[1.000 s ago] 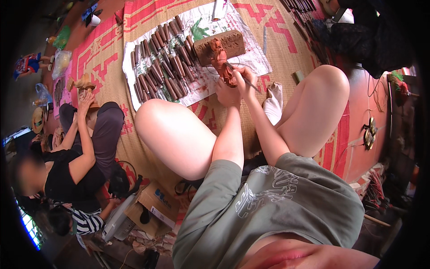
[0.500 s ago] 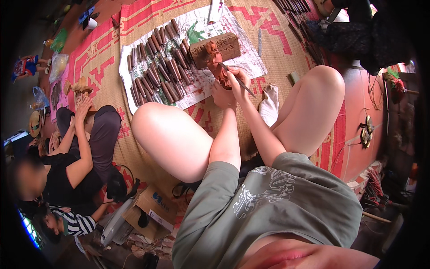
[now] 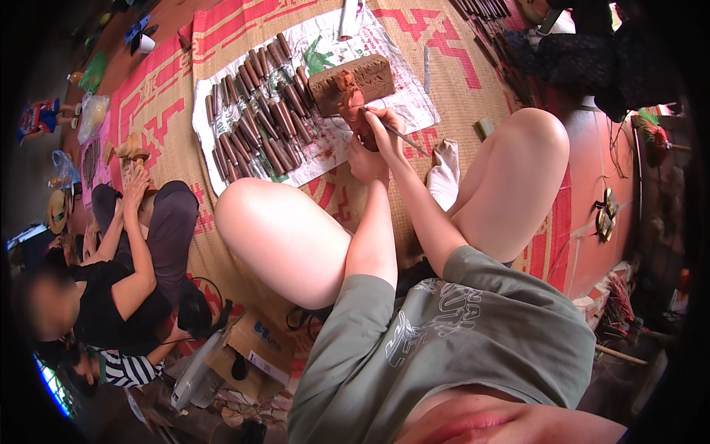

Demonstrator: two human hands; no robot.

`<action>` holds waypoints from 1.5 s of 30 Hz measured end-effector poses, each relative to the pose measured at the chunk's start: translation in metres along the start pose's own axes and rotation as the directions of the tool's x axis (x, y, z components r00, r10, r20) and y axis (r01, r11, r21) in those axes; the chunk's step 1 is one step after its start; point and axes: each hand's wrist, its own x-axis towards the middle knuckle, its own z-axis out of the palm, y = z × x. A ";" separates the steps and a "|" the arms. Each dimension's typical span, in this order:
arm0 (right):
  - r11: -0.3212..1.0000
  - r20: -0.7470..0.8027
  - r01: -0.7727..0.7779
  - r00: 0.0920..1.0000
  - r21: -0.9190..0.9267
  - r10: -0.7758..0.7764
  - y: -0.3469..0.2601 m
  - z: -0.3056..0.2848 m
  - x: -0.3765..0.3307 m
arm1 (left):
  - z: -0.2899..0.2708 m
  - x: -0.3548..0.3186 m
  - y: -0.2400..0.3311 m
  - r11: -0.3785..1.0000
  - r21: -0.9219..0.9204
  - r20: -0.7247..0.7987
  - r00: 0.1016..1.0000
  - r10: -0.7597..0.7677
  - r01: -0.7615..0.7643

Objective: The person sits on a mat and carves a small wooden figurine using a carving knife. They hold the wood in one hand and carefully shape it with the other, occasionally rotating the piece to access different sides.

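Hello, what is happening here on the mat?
A person sits on a woven mat with knees raised. The left hand holds a small reddish-brown clay figure from below, and the right hand holds a thin stick tool at the figure. Just behind stands a brown block on a white sheet, beside rows of dark brown sticks. Another person sits on the left.

Clay figure (image 3: 353, 103): reddish-brown, small, roughly upright, knobby top. Lower part sits in the left hand (image 3: 367, 159), fingers wrapped from below; upper part sticks out above the grip. Thin stick tool (image 3: 399, 135): slim, straight, pale, pinched in the right hand (image 3: 384, 122). Tip meets the figure's side just above the left grip; tail angles out down-right past the right fingers.
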 end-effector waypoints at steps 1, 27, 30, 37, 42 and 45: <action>0.999 0.013 0.014 1.000 -0.047 -0.014 0.001 0.002 0.001 | -0.001 0.001 0.000 1.000 0.003 0.008 1.000 -0.020 0.020; 0.934 -0.010 0.188 0.980 -0.304 -0.201 -0.022 0.007 -0.006 | -0.001 -0.001 0.000 1.000 0.018 0.032 0.999 0.009 -0.010; 0.937 0.106 0.195 0.980 -0.290 -0.171 -0.003 -0.008 -0.012 | 0.000 0.001 -0.004 0.999 0.046 0.062 0.998 -0.006 0.003; 0.987 -0.059 0.048 0.997 -0.155 -0.058 -0.017 0.002 -0.011 | 0.004 0.000 -0.003 0.998 0.059 0.055 0.998 0.024 -0.027; 0.992 -0.080 0.063 0.994 -0.108 -0.071 -0.007 0.009 -0.004 | -0.004 0.001 0.003 0.999 0.051 0.074 0.997 -0.019 0.015; 0.999 -0.120 0.006 0.993 -0.049 -0.012 -0.008 0.009 -0.004 | 0.003 0.000 -0.003 0.998 0.058 -0.004 0.999 0.035 -0.035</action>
